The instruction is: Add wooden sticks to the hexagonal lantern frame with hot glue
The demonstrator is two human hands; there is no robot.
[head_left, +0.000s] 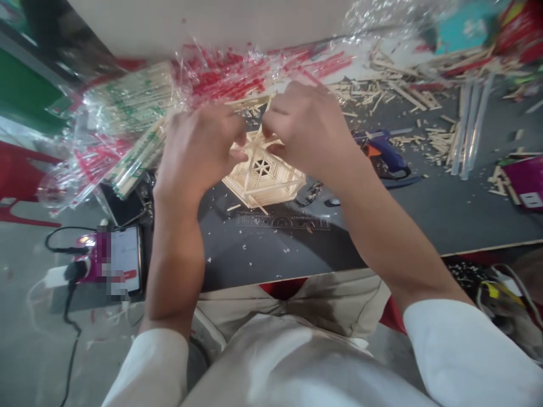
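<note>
On the table [424,209] sits a stick house [271,182]. The left hand [199,148] and right hand [311,131] pinch thin sticks [254,142] on its top. It looks light and breakable; hold its base.

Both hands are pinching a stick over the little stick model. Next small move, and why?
Probably ease the thin stick down onto the stick model: the left hand and right hand pinch it just above the top, and it does not look seated yet.
</note>
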